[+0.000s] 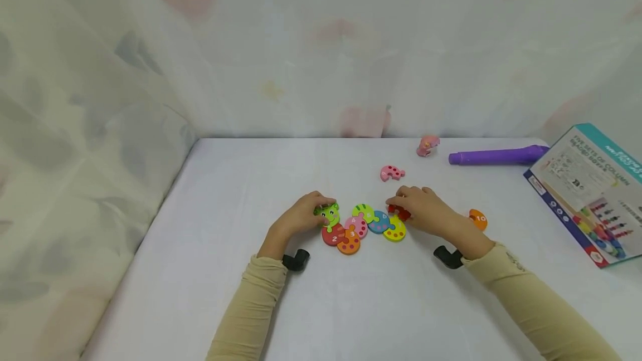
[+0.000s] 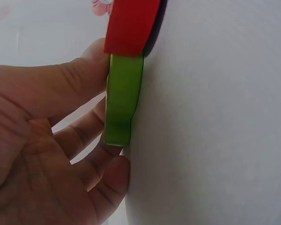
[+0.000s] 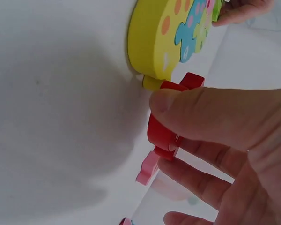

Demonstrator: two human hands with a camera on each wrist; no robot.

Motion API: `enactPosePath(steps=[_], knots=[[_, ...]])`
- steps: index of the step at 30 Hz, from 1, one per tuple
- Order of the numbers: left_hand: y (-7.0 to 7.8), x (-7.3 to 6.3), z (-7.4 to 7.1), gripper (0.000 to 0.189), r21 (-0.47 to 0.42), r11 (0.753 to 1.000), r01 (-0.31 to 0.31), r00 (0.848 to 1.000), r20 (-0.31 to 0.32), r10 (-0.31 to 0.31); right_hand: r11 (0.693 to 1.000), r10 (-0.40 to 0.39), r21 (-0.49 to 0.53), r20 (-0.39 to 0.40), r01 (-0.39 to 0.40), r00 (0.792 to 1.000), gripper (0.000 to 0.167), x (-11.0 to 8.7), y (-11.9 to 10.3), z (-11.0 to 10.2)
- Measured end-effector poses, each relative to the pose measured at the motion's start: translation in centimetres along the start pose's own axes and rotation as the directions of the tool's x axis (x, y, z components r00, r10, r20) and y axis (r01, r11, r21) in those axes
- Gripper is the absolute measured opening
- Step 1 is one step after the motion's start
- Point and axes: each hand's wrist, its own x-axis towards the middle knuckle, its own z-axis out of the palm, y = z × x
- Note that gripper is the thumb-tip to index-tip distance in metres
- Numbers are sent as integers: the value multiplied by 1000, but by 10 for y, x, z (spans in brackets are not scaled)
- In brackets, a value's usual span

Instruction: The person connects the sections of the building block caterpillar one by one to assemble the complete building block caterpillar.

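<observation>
A caterpillar number puzzle lies in a winding row. Its green smiling head piece (image 1: 330, 214) joins a red piece (image 1: 332, 235) marked 2, followed by an orange (image 1: 349, 242), a pink (image 1: 356, 227), a green-yellow (image 1: 363, 213), a blue (image 1: 379, 222) and a yellow piece (image 1: 395, 229). My left hand (image 1: 304, 214) grips the head piece by its edges, thumb on one side and fingers curled at the other. Between thumb and fingers, my right hand (image 1: 422, 209) pinches a red puzzle piece (image 3: 162, 127), right at the yellow piece's knob (image 3: 151, 83).
Beyond the right hand lies a pink spotted piece (image 1: 391, 172); an orange piece (image 1: 478, 219) marked 10 is beside the right wrist. Farther back are a small pink figure (image 1: 427, 146) and a purple stick (image 1: 496, 156). A toy box (image 1: 587, 194) stands at the right.
</observation>
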Motion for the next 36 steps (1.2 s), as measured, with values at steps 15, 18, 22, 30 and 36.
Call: enactPosePath(steps=[15,18,22,30,36], knots=[[-2,-2,-2,47,-1,1000,14,1000,-12,-14,998,-55,-16,3,55,998,41,1,-2,0],[-2,-2,-2,48,-4,1000,13,1000,-13,-13,998,-58,-34,16,59,998,41,2,-2,1],[-2,-2,-3,47,-6,1000,5,1000,-13,-5,997,-62,-49,31,63,998,42,2,-2,3],[-1,-1,-2,47,-8,1000,3,1000,-2,-3,998,-39,-36,89,42,995,49,2,1,6],[0,0,-1,48,-3,1000,-3,1000,2,3,1000,-8,30,78,6,997,50,10,6,-6]])
